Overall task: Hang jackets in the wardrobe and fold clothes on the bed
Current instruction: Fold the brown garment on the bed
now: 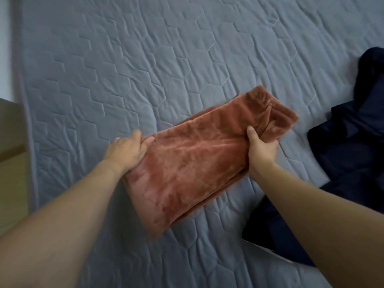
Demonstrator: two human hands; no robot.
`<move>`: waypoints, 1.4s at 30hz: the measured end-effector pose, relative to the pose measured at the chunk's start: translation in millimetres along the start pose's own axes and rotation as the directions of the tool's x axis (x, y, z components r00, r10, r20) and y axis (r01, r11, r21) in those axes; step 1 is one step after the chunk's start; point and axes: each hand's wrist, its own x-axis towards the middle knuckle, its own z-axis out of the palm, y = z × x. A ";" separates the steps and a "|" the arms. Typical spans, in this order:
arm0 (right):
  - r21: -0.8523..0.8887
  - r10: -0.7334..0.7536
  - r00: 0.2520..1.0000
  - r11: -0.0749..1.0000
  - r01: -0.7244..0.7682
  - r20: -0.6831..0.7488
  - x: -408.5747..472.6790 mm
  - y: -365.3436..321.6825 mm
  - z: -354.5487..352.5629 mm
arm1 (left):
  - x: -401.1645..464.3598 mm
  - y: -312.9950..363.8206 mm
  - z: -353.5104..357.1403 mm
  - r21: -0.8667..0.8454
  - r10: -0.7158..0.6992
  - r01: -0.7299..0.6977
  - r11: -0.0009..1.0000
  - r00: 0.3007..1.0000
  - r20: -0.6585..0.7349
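Head view. Rust fleece (193,163) folded into a long pad, held by both hands just above the bed (145,69), or perhaps brushing it; hard to tell which. Left hand (126,150) curled round the left edge, thumb on top and fingers tucked under the fold. Right hand (260,147) clamped on the right edge, thumb pressed into the pile, fingers hidden beneath. Layers stacked but not square: lower edges peeking out along the near side, far right corner bunched and loosely rolled. Navy clothing (349,154) heaped at the right of the bed, just beside the right forearm, unfolded. Wooden furniture (12,154) at the left edge of view, beside the bed. No wardrobe in sight.

Likely step: carrying or setting down the folded fleece, or making one more fold across the middle.

Risks from here, as judgement only. Plush, slippery pile, so layers apt to slide apart if either grip loosens or the pad is tilted. Loose far corner liable to unroll on being set down, spoiling the fold. Sagging middle possible, with support only at the two sides. Putting down too far right would land it on the navy heap and leave it lopsided.

Writing: none readable. No brand or label visible on fleece, bed cover or navy clothing; a pale strip under the navy heap near the bottom right, too indistinct to identify.
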 end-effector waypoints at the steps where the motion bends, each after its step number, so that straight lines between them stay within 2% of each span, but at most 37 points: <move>1: 0.035 0.007 0.999 0.999 -0.009 0.033 -1.3 0.6 0.3 | 1.4 -0.5 3.2 -0.030 0.001 -0.001 1.000 1.000 0.007; 3: 0.092 -0.011 1.000 0.996 0.009 0.025 0.4 -3.8 1.9 | 3.2 -2.4 8.7 -0.128 -0.003 0.009 0.992 0.999 0.053; 5: 0.116 -0.019 0.992 0.993 0.033 -0.122 8.7 -12.7 3.5 | 5.6 -4.5 11.7 -0.165 -0.009 0.015 0.986 0.999 0.038; 7: 0.111 -0.005 0.967 0.993 0.034 -0.253 15.9 -23.9 3.6 | 10.7 -4.7 12.8 -0.087 -0.084 0.080 0.993 0.996 -0.036; 10: 0.102 0.012 0.963 0.995 0.016 -0.268 11.1 -31.9 7.8 | 19.6 6.5 15.9 -0.048 -0.175 0.174 0.984 0.984 -0.022; 12: 0.183 0.081 0.984 0.982 -0.051 -0.157 -1.2 -26.8 13.1 | 25.0 24.5 14.3 -0.150 -0.111 0.101 0.984 0.992 -0.062; 14: 0.278 0.122 0.985 0.948 -0.152 0.119 -14.5 -10.8 8.3 | 31.1 50.0 7.0 -0.278 -0.007 -0.035 0.960 0.989 -0.150; 16: 0.198 0.197 0.901 0.936 -0.290 0.387 -25.4 2.3 -3.9 | 40.1 78.9 -4.7 -0.450 0.088 -0.122 0.885 0.992 -0.095; 18: 0.058 0.259 0.815 0.940 -0.335 0.518 -29.3 13.0 -16.9 | 50.9 107.3 -11.1 -0.604 0.140 -0.086 0.793 0.989 0.043; 19: 0.002 0.276 0.809 0.946 -0.323 0.519 -28.9 17.4 -21.8 | 56.8 119.5 -12.1 -0.614 0.160 -0.073 0.786 0.983 0.087; 21: -0.110 0.282 0.844 0.959 -0.261 0.455 -25.0 23.1 -29.0 | 71.1 139.2 -12.9 -0.532 0.224 -0.126 0.837 0.967 0.124; 23: -0.196 0.290 0.858 0.954 -0.226 0.424 -20.4 26.1 -32.7 | 86.1 150.4 -16.7 -0.390 0.226 -0.180 0.903 0.971 0.075; 25: -0.232 0.320 0.844 0.943 -0.240 0.430 -19.2 26.6 -33.4 | 97.1 157.2 -19.6 -0.300 0.169 -0.152 0.942 0.985 0.032; 26: -0.249 0.333 0.840 0.937 -0.244 0.430 -19.2 26.0 -33.4 | 99.4 159.8 -19.4 -0.293 0.164 -0.140 0.946 0.985 0.059; 28: -0.291 0.358 0.834 0.923 -0.250 0.420 -18.8 23.1 -34.4 | 98.4 162.7 -15.9 -0.405 0.198 -0.111 0.908 0.963 0.181; 30: -0.262 0.359 0.828 0.928 -0.266 0.430 -17.2 19.3 -37.8 | 92.4 164.6 -18.1 -0.599 0.238 -0.016 0.800 0.926 0.292; 32: -0.145 0.299 0.849 0.954 -0.262 0.435 -14.3 18.9 -41.8 | 90.1 165.0 -24.8 -0.680 0.301 0.031 0.732 0.882 0.364; 36: -0.008 0.198 0.890 0.977 -0.213 0.410 -13.7 23.8 -40.4 | 88.9 165.0 -35.0 -0.611 0.284 0.099 0.786 0.820 0.497; 38: 0.004 0.201 0.921 0.977 -0.214 0.333 -15.2 28.5 -36.9 | 90.5 166.7 -38.3 -0.612 0.313 0.110 0.783 0.781 0.541; 39: -0.017 0.214 0.937 0.976 -0.217 0.275 -14.1 32.2 -35.0 | 91.3 167.9 -40.4 -0.616 0.311 0.091 0.783 0.799 0.514; 40: -0.079 0.228 0.951 0.973 -0.216 0.209 -12.5 35.5 -32.8 | 94.2 168.8 -41.3 -0.600 0.289 0.037 0.799 0.852 0.437; 42: -0.275 0.239 0.966 0.939 -0.206 0.094 -9.9 38.7 -26.9 | 98.8 169.7 -41.5 -0.440 0.217 -0.122 0.890 0.961 0.172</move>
